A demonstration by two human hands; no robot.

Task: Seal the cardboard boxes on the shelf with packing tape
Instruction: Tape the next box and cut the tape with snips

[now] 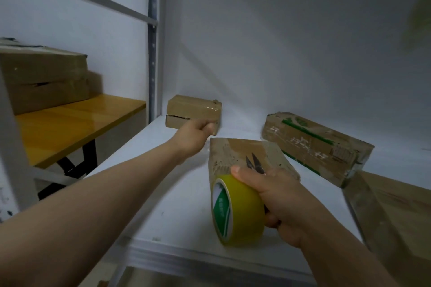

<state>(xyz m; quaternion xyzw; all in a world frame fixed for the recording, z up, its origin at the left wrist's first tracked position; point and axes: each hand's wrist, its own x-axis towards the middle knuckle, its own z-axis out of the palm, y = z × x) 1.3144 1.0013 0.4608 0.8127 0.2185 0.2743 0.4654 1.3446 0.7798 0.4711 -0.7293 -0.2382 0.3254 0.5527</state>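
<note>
From the head camera, the roll of tape is yellow with a white and green printed core. It stands on edge near the front of the white shelf, just in front of a scuffed brown box. The right hand clasps the roll from the right, thumb over its top and fingers wrapped underneath. The same hand also holds small dark scissors, blades pointing away.

The left arm stretches far forward. The left hand reaches a small box at the far left against the wall, fingers curled around its near right corner. That box has a dark gap along its front seam and shiny tape on top.

A box with green print lies to the right.
</note>
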